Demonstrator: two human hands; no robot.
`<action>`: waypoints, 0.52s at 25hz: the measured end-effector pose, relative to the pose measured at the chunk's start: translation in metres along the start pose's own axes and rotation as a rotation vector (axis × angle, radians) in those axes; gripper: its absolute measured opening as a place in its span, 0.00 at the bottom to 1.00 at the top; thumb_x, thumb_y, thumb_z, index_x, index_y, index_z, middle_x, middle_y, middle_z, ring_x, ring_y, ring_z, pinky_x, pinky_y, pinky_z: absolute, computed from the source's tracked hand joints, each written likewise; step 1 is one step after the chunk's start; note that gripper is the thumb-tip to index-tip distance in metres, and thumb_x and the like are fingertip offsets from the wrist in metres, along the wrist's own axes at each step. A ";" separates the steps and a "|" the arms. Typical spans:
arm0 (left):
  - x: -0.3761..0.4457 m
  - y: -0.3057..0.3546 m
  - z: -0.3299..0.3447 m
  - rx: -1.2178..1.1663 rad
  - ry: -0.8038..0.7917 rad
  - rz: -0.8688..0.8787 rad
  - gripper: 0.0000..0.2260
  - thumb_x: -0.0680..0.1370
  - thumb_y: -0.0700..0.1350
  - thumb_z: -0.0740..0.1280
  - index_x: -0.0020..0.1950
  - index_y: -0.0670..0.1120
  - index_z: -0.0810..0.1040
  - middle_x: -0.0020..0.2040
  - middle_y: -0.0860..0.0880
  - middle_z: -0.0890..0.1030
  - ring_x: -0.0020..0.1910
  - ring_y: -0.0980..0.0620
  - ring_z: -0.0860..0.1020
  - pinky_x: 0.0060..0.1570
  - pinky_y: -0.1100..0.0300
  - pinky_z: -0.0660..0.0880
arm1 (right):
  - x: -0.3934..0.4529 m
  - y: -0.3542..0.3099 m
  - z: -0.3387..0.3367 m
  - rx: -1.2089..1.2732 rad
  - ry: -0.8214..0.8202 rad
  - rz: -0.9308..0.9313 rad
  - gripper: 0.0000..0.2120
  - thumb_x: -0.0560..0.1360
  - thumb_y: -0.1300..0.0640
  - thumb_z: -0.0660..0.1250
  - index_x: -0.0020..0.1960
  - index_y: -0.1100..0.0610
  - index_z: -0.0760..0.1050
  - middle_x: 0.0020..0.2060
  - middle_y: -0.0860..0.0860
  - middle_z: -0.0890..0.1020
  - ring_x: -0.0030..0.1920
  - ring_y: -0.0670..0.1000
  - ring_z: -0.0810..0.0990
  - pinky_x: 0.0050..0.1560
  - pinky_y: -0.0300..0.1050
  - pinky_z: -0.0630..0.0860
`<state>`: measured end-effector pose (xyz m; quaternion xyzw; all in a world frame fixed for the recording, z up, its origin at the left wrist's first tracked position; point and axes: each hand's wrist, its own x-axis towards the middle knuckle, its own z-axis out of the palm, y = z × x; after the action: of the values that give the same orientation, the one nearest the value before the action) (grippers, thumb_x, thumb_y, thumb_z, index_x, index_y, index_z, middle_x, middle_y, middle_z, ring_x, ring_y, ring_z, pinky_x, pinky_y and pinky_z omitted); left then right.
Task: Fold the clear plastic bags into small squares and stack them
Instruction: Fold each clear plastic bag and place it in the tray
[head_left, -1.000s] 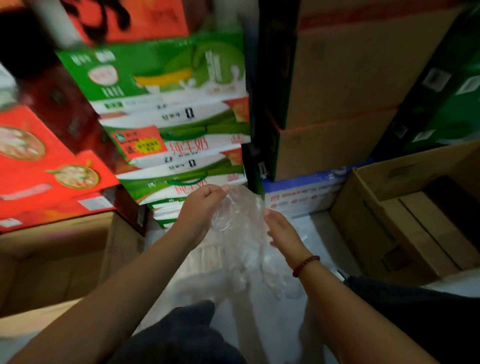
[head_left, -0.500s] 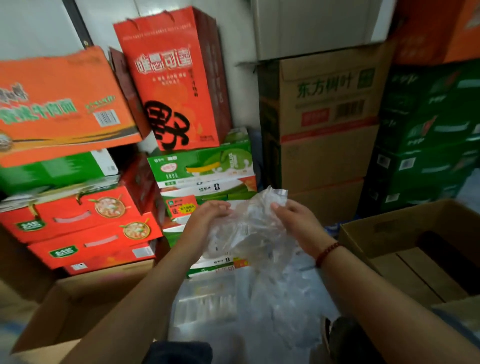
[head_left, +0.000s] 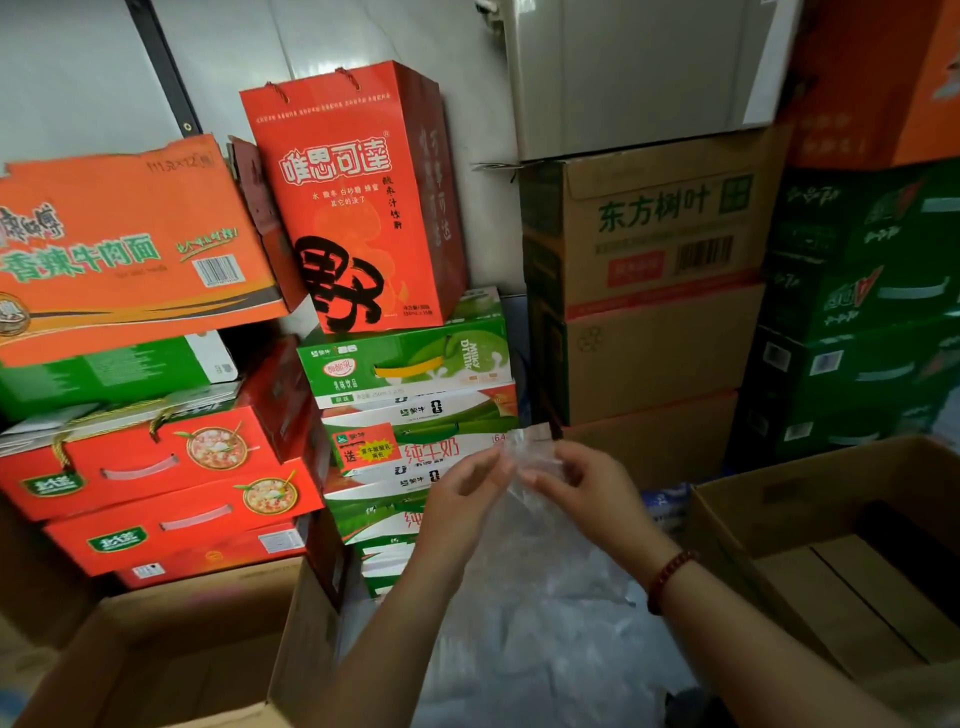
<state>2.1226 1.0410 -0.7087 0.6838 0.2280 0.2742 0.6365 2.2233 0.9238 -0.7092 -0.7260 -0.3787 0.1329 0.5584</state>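
Both hands now sit closer together than half a second ago: the left hand (head_left: 465, 499) and right hand (head_left: 587, 493) have drawn in until their fingertips nearly meet, and the bunched top of the clear plastic bag (head_left: 530, 519) has narrowed from a wide crumpled span to a small pinched corner. Each hand pinches that top edge between thumb and fingers, held up in front of the green-and-white milk cartons (head_left: 410, 415). From the pinch the bag hangs downward, its long axis roughly vertical, the lower part spreading over a heap of more clear plastic (head_left: 545, 649) between an open cardboard box (head_left: 171, 649) at left and another open box (head_left: 831, 545) at right. A red bead bracelet (head_left: 667, 577) circles the right wrist.
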 end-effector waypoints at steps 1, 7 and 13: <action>0.002 0.000 0.003 -0.037 0.017 0.000 0.06 0.75 0.47 0.69 0.52 0.53 0.81 0.47 0.60 0.82 0.47 0.66 0.79 0.43 0.73 0.74 | 0.001 -0.001 0.001 -0.043 0.001 -0.025 0.03 0.74 0.53 0.70 0.42 0.47 0.77 0.33 0.44 0.80 0.34 0.39 0.77 0.35 0.33 0.74; 0.015 -0.001 0.008 -0.209 0.034 -0.087 0.09 0.71 0.50 0.72 0.43 0.45 0.83 0.46 0.43 0.85 0.49 0.47 0.81 0.55 0.52 0.76 | 0.005 0.000 0.005 -0.098 0.005 -0.059 0.08 0.73 0.52 0.70 0.43 0.57 0.79 0.34 0.53 0.80 0.33 0.47 0.73 0.36 0.41 0.71; 0.023 0.003 0.003 -0.225 0.170 -0.072 0.09 0.76 0.48 0.69 0.40 0.43 0.79 0.38 0.46 0.82 0.41 0.48 0.79 0.46 0.52 0.75 | 0.011 0.005 -0.008 -0.086 0.163 0.010 0.03 0.73 0.54 0.71 0.41 0.52 0.80 0.36 0.47 0.82 0.39 0.47 0.79 0.41 0.42 0.75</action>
<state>2.1414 1.0537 -0.7034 0.5739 0.2732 0.3320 0.6970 2.2376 0.9257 -0.7090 -0.7596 -0.3339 0.0597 0.5549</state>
